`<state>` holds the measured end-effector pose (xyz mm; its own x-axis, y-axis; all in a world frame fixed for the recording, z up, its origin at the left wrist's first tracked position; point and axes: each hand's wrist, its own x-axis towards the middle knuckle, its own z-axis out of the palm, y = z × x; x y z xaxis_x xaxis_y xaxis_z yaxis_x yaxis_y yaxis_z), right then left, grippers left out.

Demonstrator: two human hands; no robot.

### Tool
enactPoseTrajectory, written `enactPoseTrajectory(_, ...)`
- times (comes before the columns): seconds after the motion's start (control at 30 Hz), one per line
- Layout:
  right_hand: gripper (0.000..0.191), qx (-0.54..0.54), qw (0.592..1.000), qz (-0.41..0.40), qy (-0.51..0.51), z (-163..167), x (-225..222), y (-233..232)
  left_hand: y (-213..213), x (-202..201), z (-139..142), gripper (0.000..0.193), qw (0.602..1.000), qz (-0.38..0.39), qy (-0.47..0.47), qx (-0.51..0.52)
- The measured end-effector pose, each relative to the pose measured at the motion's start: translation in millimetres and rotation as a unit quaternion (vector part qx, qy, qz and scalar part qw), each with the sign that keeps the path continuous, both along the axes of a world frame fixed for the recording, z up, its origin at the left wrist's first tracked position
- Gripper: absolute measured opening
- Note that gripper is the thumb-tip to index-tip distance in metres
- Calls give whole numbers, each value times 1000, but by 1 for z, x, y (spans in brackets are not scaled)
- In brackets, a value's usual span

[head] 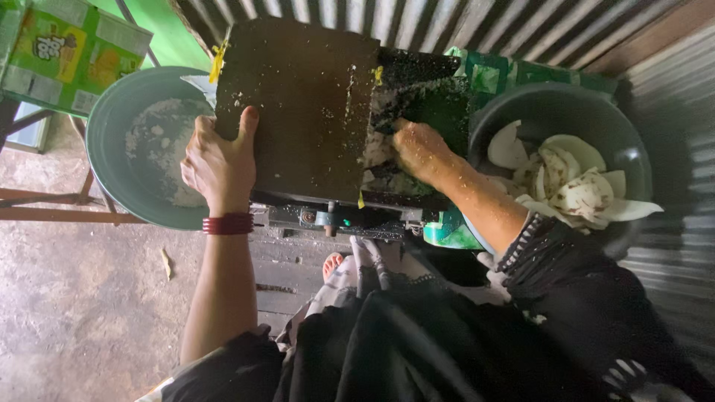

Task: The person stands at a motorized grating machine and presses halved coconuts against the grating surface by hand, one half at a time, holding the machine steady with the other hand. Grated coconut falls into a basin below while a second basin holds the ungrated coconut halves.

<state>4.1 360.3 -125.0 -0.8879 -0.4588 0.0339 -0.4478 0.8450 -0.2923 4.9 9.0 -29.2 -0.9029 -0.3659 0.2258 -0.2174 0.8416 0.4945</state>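
The right hand (418, 149) presses down into the machine's open hopper (417, 112), fingers curled on white coconut pieces (376, 152) directly under it; how tight the grip is cannot be told. The left hand (217, 164) lies flat and open on the dark cover (298, 104), thumb over its edge, holding nothing. More pieces sit in the dark bowl (633, 160), just right of the right hand and nearer it. The green basin (104, 134) with gratings lies left.
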Motion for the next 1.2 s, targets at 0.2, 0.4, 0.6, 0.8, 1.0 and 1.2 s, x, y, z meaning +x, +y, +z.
enactPoseTrajectory(0.2, 7, 28, 999, 18, -24, -12, -11, 4, 1, 0, 0, 75, 1000, -2, -1, -8)
enactPoseTrajectory(0.4, 8, 19, 999, 14, -39, -22, -14, 4, 2, -2, 2, 73, 1000, 2, 4, -13)
enactPoseTrajectory(0.6, 7, 18, 999, 28, -16, -31, -19, 4, 3, -2, 5, 68, 1000, 6, -13, -5)
enactPoseTrajectory(0.8, 10, -14, 999, 42, -13, -29, -18, 1, 4, -1, 5, 68, 1000, 9, -9, -1)
enactPoseTrajectory(1.0, 6, 15, 997, 52, -46, -19, -19, -6, 3, 0, 5, 68, 1000, 3, -2, -3)
enactPoseTrajectory(1.2, 10, 29, 997, 29, -64, -9, -18, -17, 4, 0, 6, 68, 1000, 4, 1, 5)
